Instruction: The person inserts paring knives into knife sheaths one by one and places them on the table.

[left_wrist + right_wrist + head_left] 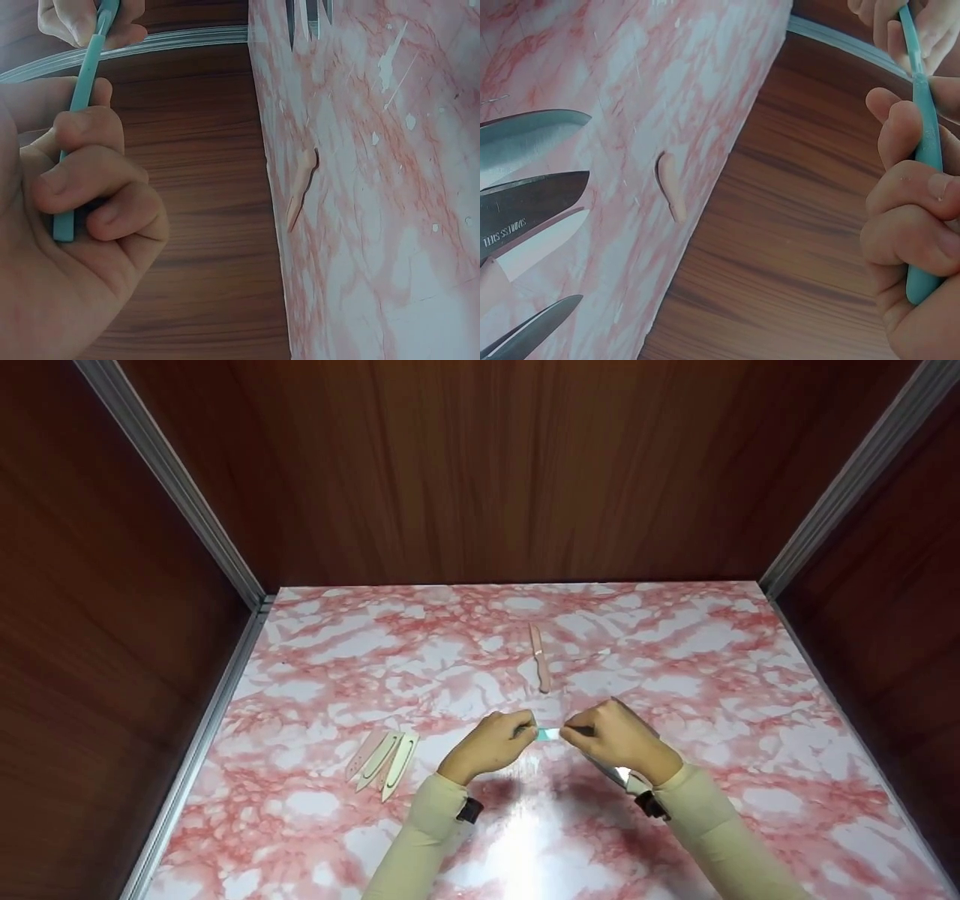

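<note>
My left hand (pixel 491 744) and right hand (pixel 619 739) face each other over the front-middle of the table, close together. Between them runs a slim teal knife (pixel 928 127). The right fingers curl round its rounded handle. The left fingers grip a flat, straight teal sheath (pixel 64 227) at the other end. A short teal and whitish stretch shows between the hands in the head view; the fingers hide most of the rest. Several larger knives (pixel 536 199) lie under and beside the right hand, blades pointing away from the body.
A small pink knife (pixel 540 660) lies beyond the hands on the red-and-white marbled table (pixel 330 840). To the left, several flat, slotted pink and cream pieces (pixel 401 761) with pointed ends lie fanned. Brown wood-grain panels (pixel 480 472) enclose the back and sides.
</note>
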`<state>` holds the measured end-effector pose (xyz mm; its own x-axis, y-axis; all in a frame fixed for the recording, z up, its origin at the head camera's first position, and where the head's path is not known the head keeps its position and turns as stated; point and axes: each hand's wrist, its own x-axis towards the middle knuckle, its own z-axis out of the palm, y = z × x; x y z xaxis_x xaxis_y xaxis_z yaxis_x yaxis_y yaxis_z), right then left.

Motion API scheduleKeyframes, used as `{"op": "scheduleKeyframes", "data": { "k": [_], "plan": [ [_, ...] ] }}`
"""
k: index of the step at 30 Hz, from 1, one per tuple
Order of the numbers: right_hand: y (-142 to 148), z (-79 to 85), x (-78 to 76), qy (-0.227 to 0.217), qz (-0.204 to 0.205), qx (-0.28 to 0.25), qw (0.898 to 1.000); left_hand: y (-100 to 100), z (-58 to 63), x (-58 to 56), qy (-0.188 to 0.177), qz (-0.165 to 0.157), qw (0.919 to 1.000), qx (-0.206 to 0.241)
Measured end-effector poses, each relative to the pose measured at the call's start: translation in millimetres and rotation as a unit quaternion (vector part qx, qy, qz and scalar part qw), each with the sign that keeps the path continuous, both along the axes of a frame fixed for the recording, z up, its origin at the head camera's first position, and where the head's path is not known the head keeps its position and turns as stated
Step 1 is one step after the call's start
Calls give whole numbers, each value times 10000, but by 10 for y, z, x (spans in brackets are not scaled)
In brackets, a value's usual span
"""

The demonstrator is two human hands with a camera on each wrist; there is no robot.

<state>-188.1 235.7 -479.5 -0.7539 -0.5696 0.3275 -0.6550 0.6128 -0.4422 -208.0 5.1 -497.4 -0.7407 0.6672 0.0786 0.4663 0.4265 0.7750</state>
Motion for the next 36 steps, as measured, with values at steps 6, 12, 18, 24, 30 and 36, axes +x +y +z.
{"op": "scheduleKeyframes", "data": {
  "k": [6,12,18,24,30,36],
  "plan": [
    [-1,-13,-16,6,63,38,10000,7,-2,-1,31,-19,10000,-14],
    [-19,-12,-22,74,85,-59,9999,15,9,4,-66,1,10000,-23],
    [-40,-15,-27,316,153,-30,9994,30,0,10,-38,-14,10000,-43],
    [-51,-20,-22,317,100,54,9994,38,0,11,7,3,10000,-49],
    [-54,-13,-18,291,119,90,9995,45,8,17,-101,0,9999,-49],
    [-61,-15,-23,301,124,83,9994,50,15,22,-170,8,9998,-50]
  ]
}}
